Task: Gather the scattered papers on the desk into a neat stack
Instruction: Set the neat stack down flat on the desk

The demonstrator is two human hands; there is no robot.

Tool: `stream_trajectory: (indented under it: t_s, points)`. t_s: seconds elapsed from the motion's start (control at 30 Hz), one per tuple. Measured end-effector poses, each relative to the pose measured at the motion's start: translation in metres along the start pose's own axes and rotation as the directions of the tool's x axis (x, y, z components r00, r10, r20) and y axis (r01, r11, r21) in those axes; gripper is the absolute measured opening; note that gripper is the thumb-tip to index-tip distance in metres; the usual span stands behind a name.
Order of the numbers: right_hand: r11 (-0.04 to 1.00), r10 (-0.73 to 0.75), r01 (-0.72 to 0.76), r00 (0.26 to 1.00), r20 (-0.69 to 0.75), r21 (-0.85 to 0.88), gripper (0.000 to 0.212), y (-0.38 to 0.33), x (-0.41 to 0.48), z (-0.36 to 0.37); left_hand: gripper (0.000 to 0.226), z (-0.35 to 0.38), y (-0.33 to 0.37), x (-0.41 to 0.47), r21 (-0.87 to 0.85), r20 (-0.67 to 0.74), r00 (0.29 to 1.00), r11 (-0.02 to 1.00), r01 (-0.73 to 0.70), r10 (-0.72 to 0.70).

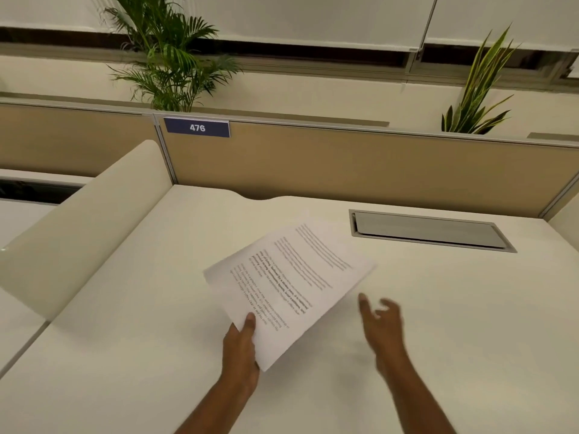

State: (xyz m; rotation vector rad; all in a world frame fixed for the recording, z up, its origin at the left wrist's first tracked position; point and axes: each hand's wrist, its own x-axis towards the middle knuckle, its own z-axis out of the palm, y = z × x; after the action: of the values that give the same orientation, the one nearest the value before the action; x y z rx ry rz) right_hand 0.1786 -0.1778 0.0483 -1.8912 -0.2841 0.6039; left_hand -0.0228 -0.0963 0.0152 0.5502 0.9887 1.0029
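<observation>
From my head view, my left hand [241,346] pinches the printed papers [289,283] at their near corner, thumb on top, raised above the white desk [125,355]. My right hand [383,321] hovers beside them, fingers spread. The print is too blurred to read; the partition sign [197,128] says 476.

One desk, one bundle of paper, two hands, two plants

A single desk [407,324] carries one bundle of printed papers [291,277]; how many sheets it holds cannot be told. Two hands are in view: one left hand [239,346] and one right hand [383,321]. The desktop has one metal hatch [429,230]. Behind it runs one partition [344,164] bearing one number plate [197,128]. Two plants rise beyond it, one leafy palm [166,57] and one spiky plant [476,89].
</observation>
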Motion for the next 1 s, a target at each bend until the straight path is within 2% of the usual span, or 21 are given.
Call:
stream_trajectory:
  t_s: [0.03, 0.07, 0.13, 0.2, 0.23, 0.3, 0.4, 0.53, 0.6, 0.77, 0.87, 1.0]
  points:
    - [0.993, 0.101, -0.108, 0.986, 0.136, 0.051, 0.048, 0.006, -0.015, 0.01, 0.027, 0.004, -0.003, -0.003, -0.048, -0.031, 1.0, 0.999, -0.005, 0.003]
    - [0.977, 0.18, -0.206, 0.94, 0.291, 0.06, 0.039, 0.011, -0.03, 0.019, 0.027, 0.009, -0.006, -0.006, -0.087, -0.055, 0.998, 0.996, -0.015, 0.01]
    - [0.955, 0.242, -0.297, 0.81, 0.534, 0.018, 0.03, 0.021, -0.055, 0.034, 0.025, 0.017, -0.012, -0.012, -0.112, -0.081, 0.997, 0.993, -0.027, 0.018]
    - [0.947, 0.245, -0.321, 0.727, 0.641, 0.001, 0.027, 0.03, -0.071, 0.043, 0.023, 0.021, -0.02, -0.017, -0.067, -0.105, 0.994, 0.998, 0.003, -0.01]
    - [0.951, 0.235, -0.309, 0.716, 0.658, -0.003, 0.026, 0.033, -0.076, 0.045, 0.021, 0.022, -0.024, -0.019, -0.03, -0.123, 0.992, 0.999, 0.031, -0.034]
    - [0.965, 0.208, -0.261, 0.741, 0.639, -0.011, 0.027, 0.036, -0.081, 0.047, 0.02, 0.023, -0.03, -0.021, 0.021, -0.163, 0.984, 0.997, 0.072, -0.067]
    - [0.967, 0.219, -0.255, 0.775, 0.593, -0.023, 0.029, 0.037, -0.079, 0.046, 0.022, 0.023, -0.038, -0.02, 0.065, -0.204, 0.978, 0.996, 0.062, -0.047]
    - [0.96, 0.265, -0.272, 0.808, 0.526, -0.065, 0.024, 0.04, -0.073, 0.045, 0.023, 0.017, -0.048, -0.012, 0.035, -0.208, 0.976, 0.996, 0.078, -0.069]
    - [0.962, 0.269, -0.252, 0.827, 0.494, -0.102, 0.022, 0.043, -0.068, 0.044, 0.031, 0.009, -0.046, -0.002, 0.028, -0.26, 0.963, 0.996, 0.083, -0.073]
    - [0.97, 0.226, -0.159, 0.865, 0.448, -0.181, 0.024, 0.049, -0.05, 0.033, 0.037, -0.025, -0.02, 0.037, 0.171, -0.4, 0.915, 0.985, 0.022, 0.049]
    - [0.968, 0.2, -0.107, 0.875, 0.44, -0.227, 0.02, 0.049, -0.036, 0.028, 0.041, -0.037, -0.004, 0.054, 0.284, -0.357, 0.933, 0.957, 0.053, 0.055]
    - [0.968, 0.142, -0.038, 0.896, 0.42, -0.247, 0.022, 0.039, -0.009, 0.027, 0.032, -0.028, 0.006, 0.07, 0.351, -0.225, 0.974, 0.935, 0.052, 0.03]
